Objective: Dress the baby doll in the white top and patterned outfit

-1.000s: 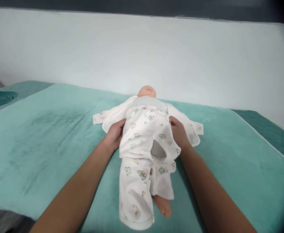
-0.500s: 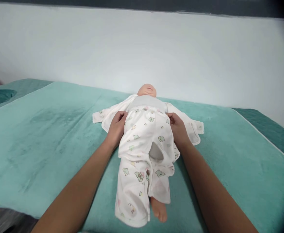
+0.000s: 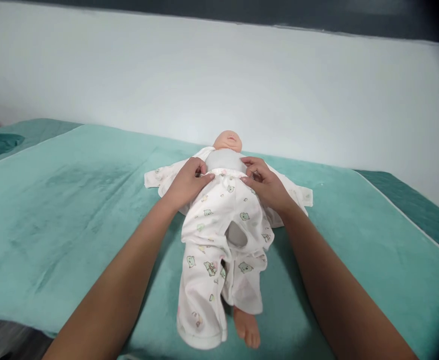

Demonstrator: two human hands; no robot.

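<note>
1. Moved the left hand (image 3: 188,183) and the right hand (image 3: 269,186) inward since the earlier frame, from the sides of the trousers (image 3: 223,215) to the front of the waistband (image 3: 228,173).
2. Laid the left thumb (image 3: 207,177) on the waistband, fingers curled close above it. Set the right thumb (image 3: 248,181) there also, with the forefinger spread away from it over the grey torso (image 3: 224,160). Could not tell, in either grip, whether pinching any cloth.
3. Found the trousers on the lower body of the doll (image 3: 227,142), face up on the green cloth (image 3: 72,200), with the head toward the white wall (image 3: 211,85).
4. Judged the trousers light and soft, probably stretchy at the waist, not slippery and not very fragile, but easy to crease.
5. Judged the waistband the best place to take hold, with the thumb outside and the fingers inside; judged the edge of the crotch opening (image 3: 236,234) less suitable.
6. Saw white fabric with small green animals and pale yellow and pink figures, and grey showing through the opening.
7. Noted loose folds around the knees, a wide hem at the left leg, and a bare foot (image 3: 247,327) below the right one.
8. Saw also a white jacket (image 3: 170,175) spread under the torso.
</note>
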